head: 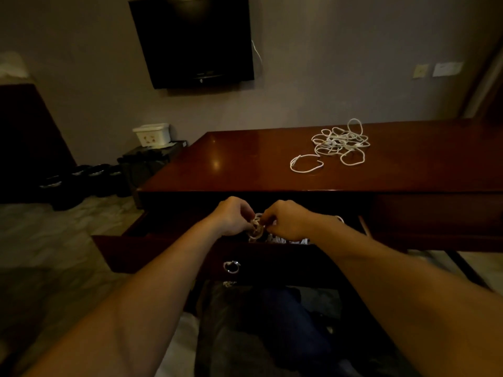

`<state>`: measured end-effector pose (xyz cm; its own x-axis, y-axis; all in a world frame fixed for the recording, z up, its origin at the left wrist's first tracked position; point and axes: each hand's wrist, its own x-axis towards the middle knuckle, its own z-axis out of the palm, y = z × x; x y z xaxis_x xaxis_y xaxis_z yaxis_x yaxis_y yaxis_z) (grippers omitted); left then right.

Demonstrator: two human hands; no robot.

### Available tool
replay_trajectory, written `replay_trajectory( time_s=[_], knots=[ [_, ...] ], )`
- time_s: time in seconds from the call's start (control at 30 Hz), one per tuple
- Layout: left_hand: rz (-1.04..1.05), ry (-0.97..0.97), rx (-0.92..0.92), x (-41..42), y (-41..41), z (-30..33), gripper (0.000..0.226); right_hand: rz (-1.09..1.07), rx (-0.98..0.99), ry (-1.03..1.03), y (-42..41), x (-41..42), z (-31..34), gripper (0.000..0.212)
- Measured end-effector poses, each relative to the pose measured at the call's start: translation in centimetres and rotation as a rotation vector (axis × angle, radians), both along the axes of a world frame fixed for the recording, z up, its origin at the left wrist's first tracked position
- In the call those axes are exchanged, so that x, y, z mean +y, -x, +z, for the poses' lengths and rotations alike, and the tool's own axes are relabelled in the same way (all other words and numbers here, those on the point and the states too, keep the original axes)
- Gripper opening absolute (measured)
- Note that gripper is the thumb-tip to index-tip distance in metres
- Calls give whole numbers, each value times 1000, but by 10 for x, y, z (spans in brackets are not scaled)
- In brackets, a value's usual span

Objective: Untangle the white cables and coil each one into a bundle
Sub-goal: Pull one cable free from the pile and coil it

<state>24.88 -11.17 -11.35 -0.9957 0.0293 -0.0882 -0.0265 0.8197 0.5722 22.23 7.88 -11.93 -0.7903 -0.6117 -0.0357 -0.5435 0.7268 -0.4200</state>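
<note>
Both hands pinch one small white cable coil (pixel 256 227) between them — left hand (pixel 232 217), right hand (pixel 288 220) — above the open drawer (pixel 163 251). Light and limp, it likely needs gripping across the loops; the tangled cables (pixel 340 142) lie well beyond the right hand.

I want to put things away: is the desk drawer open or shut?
Open. The drawer is pulled out from the desk, below both hands.

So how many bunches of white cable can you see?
2. One small coil is pinched between the left hand and right hand over the open drawer. One loose tangle lies on the desk. More may hide in the drawer.
</note>
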Motion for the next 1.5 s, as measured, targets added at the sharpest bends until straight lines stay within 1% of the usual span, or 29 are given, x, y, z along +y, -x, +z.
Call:
replay_trajectory(
  time_s=[0.07, 0.17, 0.2, 0.27, 0.33, 0.4, 0.47, 0.53, 0.63, 0.67, 0.7, 0.77, 0.8, 0.87, 1.0, 1.17, 1.3, 1.4, 1.5],
  knots=[
    [14, 75, -45, 2, 2, 0, 16, 23, 13, -110, 0, -7, 0, 14],
    [15, 122, -135, 3, 7, -2, 13, 64, 35, -228, 1, -11, 3, 13],
    [13, 116, -146, 4, 7, -2, 12, 72, 32, -236, 2, -11, 3, 14],
    [-7, 132, -170, 5, 6, 3, 11, 85, 28, -209, 3, -8, 5, 22],
    [-37, 217, -199, 6, 4, 13, 19, 78, 23, -169, 2, -3, 11, 27],
    [-47, 229, -201, 7, 3, 28, 16, 70, 50, -129, 0, 2, 20, 26],
    [-42, 186, -135, 9, 4, 46, 13, 61, 102, -87, -1, 8, 33, 24],
    [-40, 185, -34, 11, 6, 64, 14, 50, 154, -58, -3, 15, 51, 23],
    [-48, 274, 115, 17, 13, 82, 11, -22, 186, -18, 1, 26, 78, 23],
    [-48, 304, 155, 19, 16, 88, 11, -46, 211, -15, 6, 30, 86, 26],
    [-48, 331, 183, 22, 19, 91, 16, -66, 236, -34, 11, 34, 91, 35],
    [-68, 360, 190, 27, 28, 97, 41, -106, 267, -108, 21, 45, 98, 57],
    [-83, 356, 183, 29, 32, 98, 53, -123, 261, -129, 25, 51, 99, 65],
    [-106, 340, 184, 36, 41, 101, 67, -157, 256, -141, 33, 63, 101, 72],
    [-161, 348, 208, 54, 60, 102, 75, -201, 246, -146, 48, 85, 104, 74],
    [-194, 343, 205, 75, 88, 100, 73, -255, 233, -173, 75, 107, 105, 73],
    [-237, 325, 200, 87, 117, 87, 74, -290, 229, -213, 105, 116, 94, 74],
    [-282, 281, 170, 98, 145, 77, 87, -321, 222, -240, 125, 125, 88, 76],
    [-333, 282, 140, 110, 168, 66, 99, -359, 200, -267, 148, 134, 81, 78]
  ],
)
